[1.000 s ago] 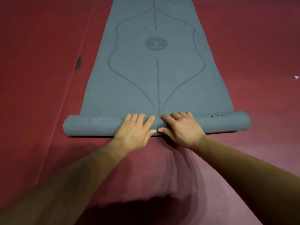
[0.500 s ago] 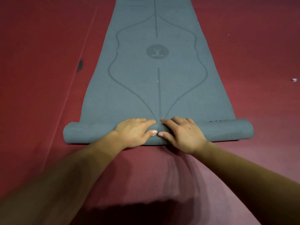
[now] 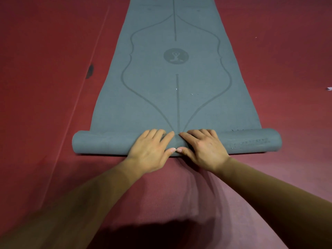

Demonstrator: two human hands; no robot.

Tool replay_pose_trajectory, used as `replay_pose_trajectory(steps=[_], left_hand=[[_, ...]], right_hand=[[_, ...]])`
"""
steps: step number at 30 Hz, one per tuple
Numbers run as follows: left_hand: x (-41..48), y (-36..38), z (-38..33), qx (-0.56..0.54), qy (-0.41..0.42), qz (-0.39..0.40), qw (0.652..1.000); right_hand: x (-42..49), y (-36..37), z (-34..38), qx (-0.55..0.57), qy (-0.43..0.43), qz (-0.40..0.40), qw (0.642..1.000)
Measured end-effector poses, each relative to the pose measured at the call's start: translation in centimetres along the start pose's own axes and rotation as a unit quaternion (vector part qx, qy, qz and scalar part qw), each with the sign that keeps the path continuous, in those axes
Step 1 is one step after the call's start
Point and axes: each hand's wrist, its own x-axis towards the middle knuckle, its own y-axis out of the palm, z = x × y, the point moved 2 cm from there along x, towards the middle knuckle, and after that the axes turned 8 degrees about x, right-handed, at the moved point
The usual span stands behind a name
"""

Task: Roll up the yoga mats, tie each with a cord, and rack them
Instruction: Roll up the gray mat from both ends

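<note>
A grey yoga mat point(image 3: 176, 97) with a printed line pattern and a round emblem lies stretched away from me on the red floor. Its near end is wound into a roll point(image 3: 100, 142) lying crosswise. My left hand point(image 3: 152, 150) and my right hand point(image 3: 204, 150) lie side by side on the middle of the roll. Their fingers are laid over its top and the thumbs press its near side, thumb tips almost touching. No cord or rack is in view.
Red floor point(image 3: 45, 87) surrounds the mat on both sides. A dark mark point(image 3: 89, 71) sits on the floor left of the mat. A small white scrap point(image 3: 329, 88) lies at the right edge. A ribbed red mat surface point(image 3: 170, 194) lies under my forearms.
The roll has turned further away from me and grown slightly thicker. Both hands stayed on its middle and moved forward with it.
</note>
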Motion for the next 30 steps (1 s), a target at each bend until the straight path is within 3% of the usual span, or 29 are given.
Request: replay_pose_trajectory(steps=[9,17,30], left_hand=[[2.0,0.4,1.4,-0.007,0.008,0.036,0.999],[2.1,-0.1,0.0,0.029,-0.035,0.047,0.998],[3.7,0.7,1.7,0.034,0.005,0.065,0.997]], right_hand=[[-0.6,0.4,-0.3,-0.004,0.025,-0.032,0.999],[0.6,0.3,-1.2,-0.019,0.036,0.001,0.999],[1.2,0.0,-1.6,-0.025,0.017,0.013,0.999]])
